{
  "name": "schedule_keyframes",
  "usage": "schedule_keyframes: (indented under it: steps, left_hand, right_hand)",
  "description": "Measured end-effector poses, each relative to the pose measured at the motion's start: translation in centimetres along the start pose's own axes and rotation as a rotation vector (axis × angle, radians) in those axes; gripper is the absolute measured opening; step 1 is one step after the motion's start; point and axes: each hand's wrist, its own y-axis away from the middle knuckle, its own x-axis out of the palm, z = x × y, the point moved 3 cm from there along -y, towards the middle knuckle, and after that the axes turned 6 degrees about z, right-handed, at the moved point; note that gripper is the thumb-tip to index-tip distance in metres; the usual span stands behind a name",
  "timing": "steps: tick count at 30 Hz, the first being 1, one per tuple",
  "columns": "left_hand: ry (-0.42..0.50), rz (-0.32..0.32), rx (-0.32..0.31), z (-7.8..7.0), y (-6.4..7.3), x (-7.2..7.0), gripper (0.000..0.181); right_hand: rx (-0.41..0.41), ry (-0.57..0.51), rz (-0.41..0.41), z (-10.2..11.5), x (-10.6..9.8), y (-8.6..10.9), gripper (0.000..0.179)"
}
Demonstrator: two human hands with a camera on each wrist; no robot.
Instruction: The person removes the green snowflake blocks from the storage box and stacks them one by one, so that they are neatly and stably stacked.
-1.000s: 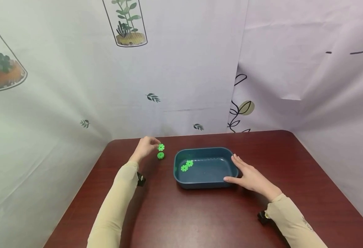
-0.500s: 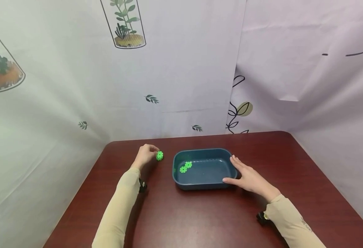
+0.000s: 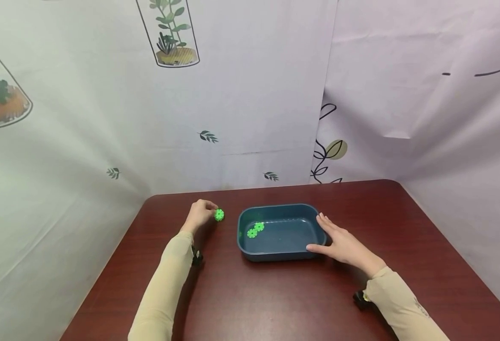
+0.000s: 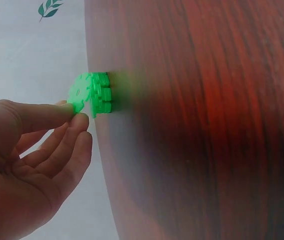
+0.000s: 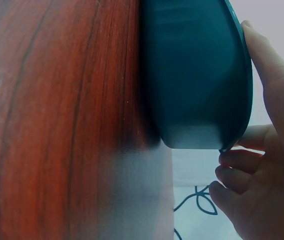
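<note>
My left hand [image 3: 198, 215] pinches a green snowflake building disc [image 4: 80, 91] between thumb and fingertips. That disc leans tilted against a short stack of the same green discs [image 4: 104, 93], standing on the table near its back left. To the right, a dark teal rectangular basin [image 3: 290, 237] holds two flat green discs [image 3: 256, 230] at its left end, overlapping at their edges. My right hand [image 3: 347, 245] rests spread on the basin's right end. Its thumb lies along the near rim, and the other fingertips touch the rim of the right end in the right wrist view.
Everything stands on a dark red wooden table [image 3: 267, 298]. Behind it and at both sides hang pale cloth sheets [image 3: 258, 104] printed with plants. A small black wrist camera [image 3: 362, 299] sits below the right sleeve, and another black camera [image 3: 196, 256] is at the left wrist.
My left hand has come down toward me with the pinched disc, from just behind the stack to right on it. The right hand and basin have stayed put.
</note>
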Motion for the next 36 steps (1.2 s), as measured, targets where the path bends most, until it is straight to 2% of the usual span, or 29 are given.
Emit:
schedule_keyframes:
  steps: [11,17,20,26,36]
  left_hand:
    - [0.001,0.016,-0.015,0.5,-0.1,0.3,0.024]
    - [-0.062,0.131,-0.016,0.5,-0.2,0.9,0.056]
    - [-0.101,0.163,-0.004,0.3,-0.3,1.3,0.062]
    - [-0.155,0.15,-0.004,-0.4,-0.5,1.4,0.057]
    - [-0.185,0.149,-0.01,-0.3,-0.5,1.6,0.043]
  right_hand:
    - [0.005,-0.001,0.001,-0.1,0.1,-0.1,0.114]
    - [0.007,-0.003,0.007,-0.2,0.1,-0.1,0.115]
    - [0.006,-0.006,0.006,-0.1,0.0,-0.1,0.115]
    - [0.011,-0.005,0.007,-0.1,-0.1,-0.1,0.115]
    - [0.007,-0.003,0.006,-0.2,0.0,-0.2,0.116]
